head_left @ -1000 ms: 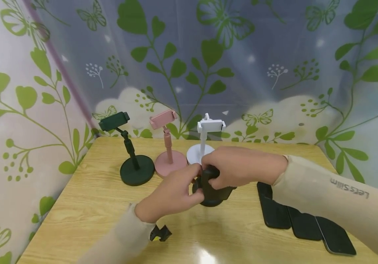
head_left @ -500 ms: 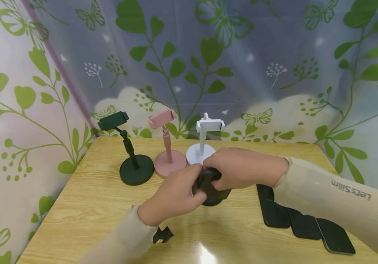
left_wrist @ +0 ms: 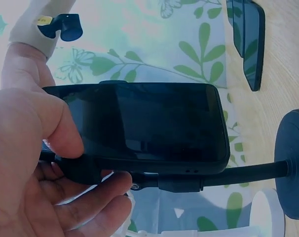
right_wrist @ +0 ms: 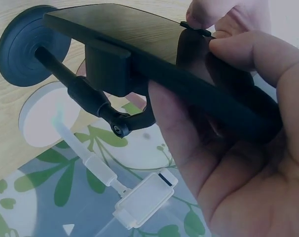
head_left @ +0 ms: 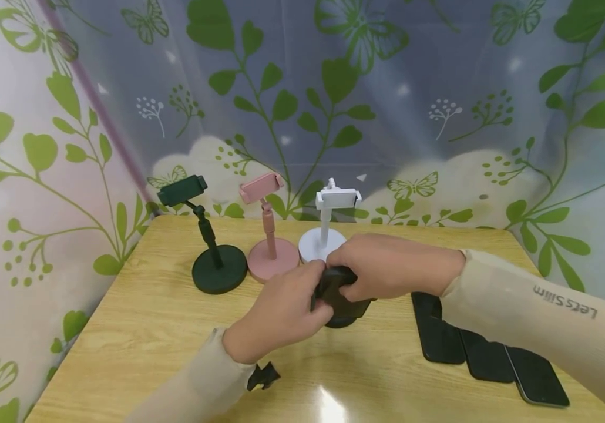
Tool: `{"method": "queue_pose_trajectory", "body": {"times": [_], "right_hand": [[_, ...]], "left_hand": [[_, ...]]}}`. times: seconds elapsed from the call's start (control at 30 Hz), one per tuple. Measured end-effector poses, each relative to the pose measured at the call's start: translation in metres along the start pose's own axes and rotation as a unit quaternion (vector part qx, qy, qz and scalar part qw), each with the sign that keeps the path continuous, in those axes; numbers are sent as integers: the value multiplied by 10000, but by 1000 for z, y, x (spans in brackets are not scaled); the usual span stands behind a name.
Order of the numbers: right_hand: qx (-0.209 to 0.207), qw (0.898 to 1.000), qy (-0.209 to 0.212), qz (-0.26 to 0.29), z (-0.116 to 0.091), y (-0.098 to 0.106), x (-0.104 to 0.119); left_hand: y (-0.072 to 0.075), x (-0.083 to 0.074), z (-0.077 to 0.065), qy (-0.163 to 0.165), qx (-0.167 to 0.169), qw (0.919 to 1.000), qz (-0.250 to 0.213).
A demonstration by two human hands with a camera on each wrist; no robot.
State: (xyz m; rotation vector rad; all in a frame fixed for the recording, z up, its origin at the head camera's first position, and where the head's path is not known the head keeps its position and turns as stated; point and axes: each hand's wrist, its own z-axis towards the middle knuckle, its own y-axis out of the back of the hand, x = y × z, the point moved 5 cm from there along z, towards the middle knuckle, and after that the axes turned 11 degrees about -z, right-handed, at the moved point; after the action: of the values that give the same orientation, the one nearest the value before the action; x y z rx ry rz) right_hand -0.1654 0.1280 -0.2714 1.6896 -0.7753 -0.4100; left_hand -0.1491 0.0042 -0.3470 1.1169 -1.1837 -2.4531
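Note:
A black smartphone [left_wrist: 154, 128] lies sideways at the clamp of a black phone stand [right_wrist: 83, 94]. My left hand [head_left: 283, 311] pinches the clamp, its thumb at the phone's edge and its fingers underneath in the left wrist view. My right hand [head_left: 382, 267] grips one end of the phone, thumb on the screen side and fingers behind, as the right wrist view shows. One block-like clamp jaw sits against the phone's long edge there. The stand's round base [left_wrist: 295, 163] is on the table, mostly covered by the hands and phone in the head view.
Behind the hands stand a dark green phone stand [head_left: 219, 270], a pink one [head_left: 273, 258] and a white one [head_left: 322, 244], in a row. Several black phones [head_left: 487, 355] lie on the wooden table [head_left: 165, 346] under and beside the right forearm. A patterned curtain [head_left: 281, 117] hangs behind.
My left hand has shifted slightly right, its thumb further over the phone. The right hand keeps its grip on the phone, and the other stands have not moved.

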Motion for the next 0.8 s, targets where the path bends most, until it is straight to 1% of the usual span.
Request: {"method": "queue_pose_trajectory", "body": {"times": [0.2,0.37,0.5,0.6,0.8], "right_hand": [[-69,9999,108,38,-2,0,-2],[27,9999,83,-88,0,-1,1],[92,9998,81,-138,1,-1,3],[82,9997,174,-168,1,-2,3],[156,9988,387,-263,0,-2,6]], "left_hand": [[0,-5,3,133,-95,9998,140],[-1,-8,3,419,-285,9986,144],[-1,-9,1,595,-329,9977,76],[-2,-9,1,612,-331,9975,87],[0,-8,2,501,-263,9984,77]]}}
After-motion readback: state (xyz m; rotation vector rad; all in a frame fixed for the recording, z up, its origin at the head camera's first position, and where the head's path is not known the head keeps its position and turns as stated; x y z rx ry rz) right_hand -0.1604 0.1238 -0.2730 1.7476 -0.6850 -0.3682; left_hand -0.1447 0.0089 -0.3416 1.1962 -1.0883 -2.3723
